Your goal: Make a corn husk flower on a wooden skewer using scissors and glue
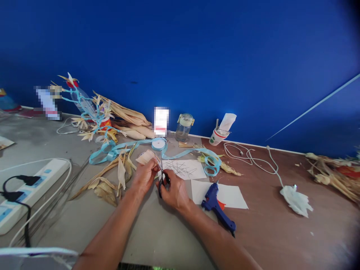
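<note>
My right hand (176, 190) is closed around the black handles of a pair of scissors (161, 183), whose blades point away from me. Beside it, my left hand (145, 175) pinches a pale piece of dried corn husk (146, 156) that reaches up past the fingers, close to the blades. Whether the blades touch the husk is hard to make out. Just beyond the hands lies a roll of light blue ribbon (159, 144), its loose length running to both sides. A white sheet with several thin dark wires (181, 168) lies right of the scissors.
A blue glue gun (215, 204) rests on white paper at right. Dried husks (105, 189) lie left of my hands, near a power strip (39, 191). Along the blue wall stand a jar (184, 127), a cup (218, 135), a lit phone (161, 122) and a ribbon-wrapped bottle (84, 103).
</note>
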